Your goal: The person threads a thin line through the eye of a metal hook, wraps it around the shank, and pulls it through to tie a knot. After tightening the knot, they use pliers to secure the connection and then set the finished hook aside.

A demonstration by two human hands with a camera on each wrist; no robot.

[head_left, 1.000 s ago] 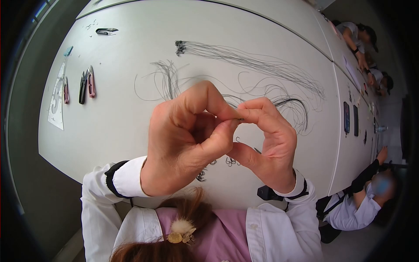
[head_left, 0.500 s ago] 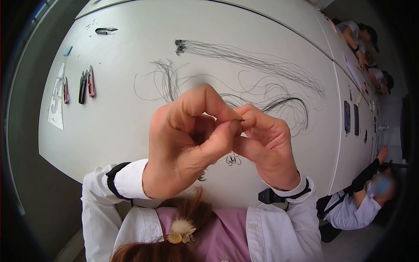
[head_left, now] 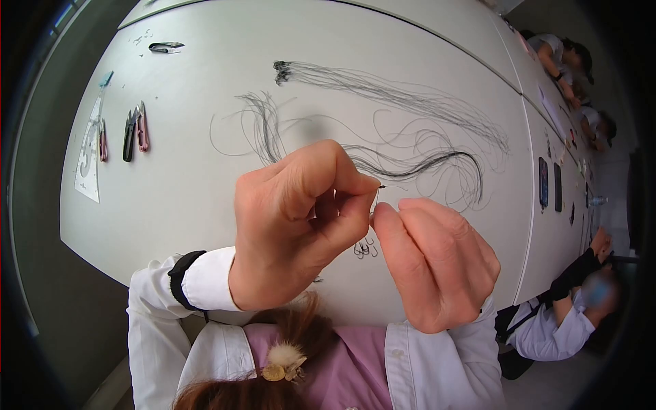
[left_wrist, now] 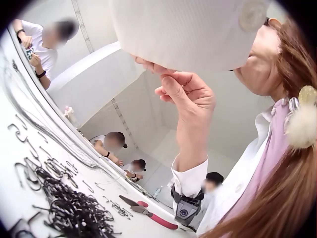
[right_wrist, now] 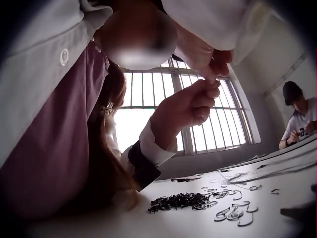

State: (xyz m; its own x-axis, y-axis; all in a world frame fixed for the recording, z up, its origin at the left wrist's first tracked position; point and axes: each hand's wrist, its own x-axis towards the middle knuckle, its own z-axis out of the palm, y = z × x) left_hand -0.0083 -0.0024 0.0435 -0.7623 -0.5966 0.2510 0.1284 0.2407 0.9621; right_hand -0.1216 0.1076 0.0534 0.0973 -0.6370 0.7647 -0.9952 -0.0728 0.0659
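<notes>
Raised over the table in the head view, my left hand (head_left: 294,222) pinches a small fish hook between thumb and forefinger. Only its dark shank end (head_left: 382,186) pokes out past the fingertips. A thin fishing line (head_left: 376,198) runs down from there to my right hand (head_left: 437,266), whose thumb and forefinger pinch it just below and to the right. A short line end sticks out rightward from the shank. Loose fish hooks (head_left: 365,249) lie on the table beneath the hands, and the right wrist view shows a dark heap of hooks (right_wrist: 181,201).
Across the white table (head_left: 178,184) stretches a bundle of lined hooks (head_left: 281,72), with loose fishing lines (head_left: 410,167) nearer. Thread snips (head_left: 130,137) and a triangular ruler (head_left: 89,154) lie at left. Red-handled pliers (left_wrist: 148,213) lie near the hook heap. Other people sit at right.
My right hand has turned over and moved down and to the right, away from the left fingertips, drawing the line downward. My left hand keeps its pinch nearly in place.
</notes>
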